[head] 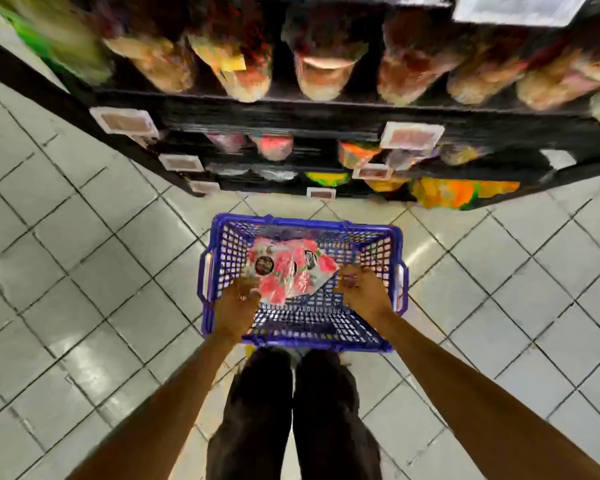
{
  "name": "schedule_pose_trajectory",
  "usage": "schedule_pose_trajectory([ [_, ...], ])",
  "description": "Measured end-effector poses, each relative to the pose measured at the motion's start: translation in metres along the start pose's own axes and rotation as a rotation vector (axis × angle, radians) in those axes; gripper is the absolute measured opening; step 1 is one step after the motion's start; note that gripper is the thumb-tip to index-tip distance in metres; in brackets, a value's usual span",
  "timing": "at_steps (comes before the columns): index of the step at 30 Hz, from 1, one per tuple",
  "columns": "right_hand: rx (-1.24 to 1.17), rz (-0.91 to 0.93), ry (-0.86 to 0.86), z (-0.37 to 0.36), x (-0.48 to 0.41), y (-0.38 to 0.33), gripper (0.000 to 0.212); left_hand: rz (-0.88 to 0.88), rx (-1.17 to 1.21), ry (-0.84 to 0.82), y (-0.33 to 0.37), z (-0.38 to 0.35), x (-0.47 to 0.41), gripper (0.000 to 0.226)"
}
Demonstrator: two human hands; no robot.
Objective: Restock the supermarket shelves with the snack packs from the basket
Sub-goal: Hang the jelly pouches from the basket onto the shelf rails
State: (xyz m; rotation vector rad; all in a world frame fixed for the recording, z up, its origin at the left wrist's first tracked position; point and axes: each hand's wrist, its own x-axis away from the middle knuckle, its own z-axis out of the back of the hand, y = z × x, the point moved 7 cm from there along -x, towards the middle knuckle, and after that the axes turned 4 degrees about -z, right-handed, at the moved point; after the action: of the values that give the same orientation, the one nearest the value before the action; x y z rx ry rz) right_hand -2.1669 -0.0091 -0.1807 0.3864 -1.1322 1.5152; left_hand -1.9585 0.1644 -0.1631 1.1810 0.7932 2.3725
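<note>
Reaching into blue basket (305, 222): left hand (238, 303), right hand (362, 292) flank pink snack packs (286, 268); fingers (349, 278) blurred, grip unclear.

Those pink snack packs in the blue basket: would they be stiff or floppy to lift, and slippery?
Probably floppy: the pink snack packs look like thin film bags, lying crumpled and overlapping in the blue basket. Likely light for their size, being puffy. The shiny wrapping may be slippery, so the left hand and right hand reaching together seems sensible.

The blue basket (305, 223) sits on the grey tiled floor (84, 271), just in front of black shelves (291, 114) full of snack bags (323, 74).
</note>
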Motion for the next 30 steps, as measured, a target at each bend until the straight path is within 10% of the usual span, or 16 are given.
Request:
schedule_pose_trajectory([
  [10,-0.033,-0.104,0.02,-0.133,-0.166,0.085,0.023,0.103,-0.147,-0.037,-0.169,-0.108,-0.119,0.035],
  [22,-0.008,-0.201,-0.037,-0.234,-0.249,0.107,0.025,0.222,-0.403,-0.008,-0.228,-0.154,-0.234,0.101],
  [30,-0.74,-0.346,-0.182,-0.234,-0.196,0.115,0.014,0.394,0.184,-0.162,-0.214,-0.163,-0.199,0.041],
])
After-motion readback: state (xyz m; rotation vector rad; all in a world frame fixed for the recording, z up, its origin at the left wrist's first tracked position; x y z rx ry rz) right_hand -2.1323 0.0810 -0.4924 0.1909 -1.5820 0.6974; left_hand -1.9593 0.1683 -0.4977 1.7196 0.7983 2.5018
